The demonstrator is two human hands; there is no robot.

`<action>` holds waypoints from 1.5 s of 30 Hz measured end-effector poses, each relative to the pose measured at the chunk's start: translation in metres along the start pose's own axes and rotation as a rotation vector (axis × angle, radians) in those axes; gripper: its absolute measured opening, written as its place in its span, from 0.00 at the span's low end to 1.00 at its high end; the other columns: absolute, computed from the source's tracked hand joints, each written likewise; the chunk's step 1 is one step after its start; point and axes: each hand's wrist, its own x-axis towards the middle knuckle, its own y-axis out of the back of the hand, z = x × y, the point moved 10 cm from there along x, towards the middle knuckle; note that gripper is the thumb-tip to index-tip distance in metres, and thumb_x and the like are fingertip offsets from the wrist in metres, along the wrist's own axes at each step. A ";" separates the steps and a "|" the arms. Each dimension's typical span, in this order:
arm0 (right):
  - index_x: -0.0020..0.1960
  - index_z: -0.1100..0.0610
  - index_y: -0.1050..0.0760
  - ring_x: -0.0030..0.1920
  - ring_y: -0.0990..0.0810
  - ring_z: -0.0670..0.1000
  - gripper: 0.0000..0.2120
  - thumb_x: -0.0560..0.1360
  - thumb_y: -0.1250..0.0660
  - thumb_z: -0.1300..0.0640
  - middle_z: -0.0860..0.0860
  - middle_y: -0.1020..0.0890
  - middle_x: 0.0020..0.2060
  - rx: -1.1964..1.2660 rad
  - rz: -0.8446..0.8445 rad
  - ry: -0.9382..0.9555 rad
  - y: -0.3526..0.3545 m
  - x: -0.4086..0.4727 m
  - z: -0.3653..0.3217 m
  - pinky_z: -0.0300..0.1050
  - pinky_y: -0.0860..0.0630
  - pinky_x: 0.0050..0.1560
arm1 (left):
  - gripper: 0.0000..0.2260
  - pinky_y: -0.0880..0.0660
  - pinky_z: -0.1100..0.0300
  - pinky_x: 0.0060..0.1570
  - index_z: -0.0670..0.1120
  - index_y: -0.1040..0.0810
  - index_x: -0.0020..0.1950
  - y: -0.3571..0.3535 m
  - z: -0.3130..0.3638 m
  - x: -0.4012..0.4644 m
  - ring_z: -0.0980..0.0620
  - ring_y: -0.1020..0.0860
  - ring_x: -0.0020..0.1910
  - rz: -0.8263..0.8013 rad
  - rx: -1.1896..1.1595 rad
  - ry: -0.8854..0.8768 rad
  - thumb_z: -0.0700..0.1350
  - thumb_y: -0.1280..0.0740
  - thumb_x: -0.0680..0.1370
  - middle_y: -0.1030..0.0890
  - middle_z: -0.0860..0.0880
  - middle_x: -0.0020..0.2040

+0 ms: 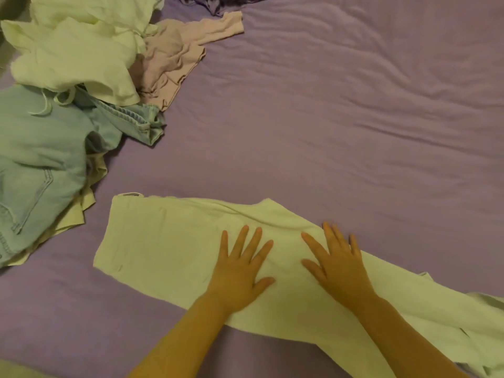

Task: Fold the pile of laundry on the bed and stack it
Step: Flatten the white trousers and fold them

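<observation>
A pair of white trousers (163, 241) lies folded lengthwise on the purple bed sheet (327, 118), waistband at the left, legs running off to the lower right. My left hand (240, 268) rests flat on the seat area, fingers spread. My right hand (335, 260) lies flat beside it on the upper leg, fingers apart. Neither hand grips the cloth. The unfolded pile sits at the upper left: white garments (71, 50), a pink top (174, 55), light blue jeans (41, 159).
A pale yellow garment (81, 211) pokes out from under the jeans. A dark purple cloth (218, 2) lies at the top edge. The sheet stretches bare and wrinkled to the right of the pile.
</observation>
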 end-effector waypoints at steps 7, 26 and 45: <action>0.77 0.53 0.48 0.70 0.35 0.55 0.27 0.82 0.49 0.45 0.52 0.34 0.72 0.270 0.030 0.016 0.034 0.040 -0.023 0.48 0.37 0.68 | 0.29 0.44 0.34 0.65 0.50 0.38 0.76 0.000 0.000 -0.054 0.37 0.37 0.73 -0.011 -0.006 0.091 0.62 0.44 0.78 0.40 0.44 0.76; 0.46 0.53 0.37 0.40 0.29 0.53 0.10 0.82 0.47 0.48 0.47 0.29 0.39 0.402 0.268 0.052 0.053 0.100 -0.078 0.44 0.40 0.36 | 0.38 0.53 0.30 0.70 0.51 0.46 0.78 0.000 -0.077 -0.021 0.39 0.50 0.77 0.203 -0.034 0.179 0.71 0.46 0.75 0.48 0.45 0.79; 0.73 0.52 0.37 0.72 0.37 0.63 0.33 0.79 0.61 0.36 0.60 0.34 0.72 -0.075 0.220 0.054 0.002 0.025 -0.032 0.69 0.41 0.68 | 0.37 0.52 0.32 0.70 0.49 0.46 0.78 0.009 -0.038 -0.008 0.39 0.51 0.77 0.120 -0.161 0.212 0.71 0.51 0.76 0.48 0.43 0.79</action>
